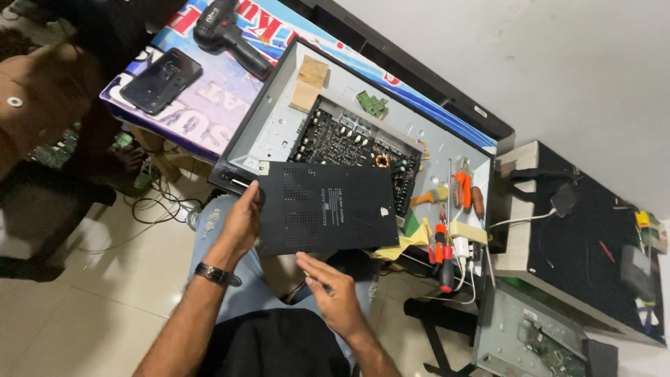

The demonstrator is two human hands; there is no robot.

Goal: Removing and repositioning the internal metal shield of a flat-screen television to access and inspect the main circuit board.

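Seen from above, nearest the viewer, the right hand [333, 292] hovers flat with its fingers loosely spread, just below a flat black perforated metal cover panel [324, 207] and not gripping anything. The left hand [242, 221], with a dark wristwatch [213, 274] on its wrist, is clamped on the panel's left edge, thumb on top. The panel lies nearly level over the person's lap, its long axis running left to right, with a small pale rectangular label strip near its middle. Beyond it sits an open grey metal chassis [276, 122] holding a black circuit board [349, 143], with a pale wooden block [308, 82] at its far corner. Red-handled screwdrivers [442, 255] lie to the right. Farther off, a black smartphone [161, 80] and a black cordless drill [227, 31] rest on a blue, white and red printed banner [216, 105].
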